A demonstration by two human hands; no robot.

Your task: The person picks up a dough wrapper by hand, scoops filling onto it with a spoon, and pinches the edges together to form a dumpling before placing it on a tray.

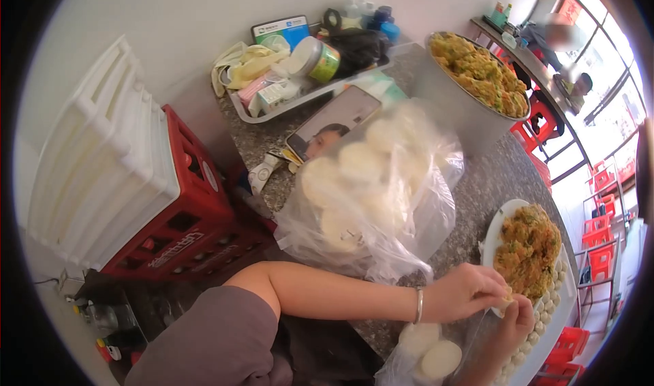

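My left hand [463, 292], with a bracelet at the wrist, reaches across the stone-patterned table with its fingers pinched on a small dumpling [503, 307]. From below, the fingers of my right hand [512, 326] press on the same dumpling, which they partly hide. Just beyond both hands sits a white plate [495, 230] heaped with orange-brown filling [528, 250]. Rows of finished dumplings [543, 318] lie on a tray along the right edge. Round dough wrappers [439, 359] rest on plastic below my left wrist.
A clear bag of wrappers [368, 175] lies mid-table, beside a phone [334, 121]. Behind it stands a metal pot [470, 124] of filling. A cluttered plastic tray [255, 117] is at the back. Red crates [184, 243] stand left. People sit at a far table [538, 69].
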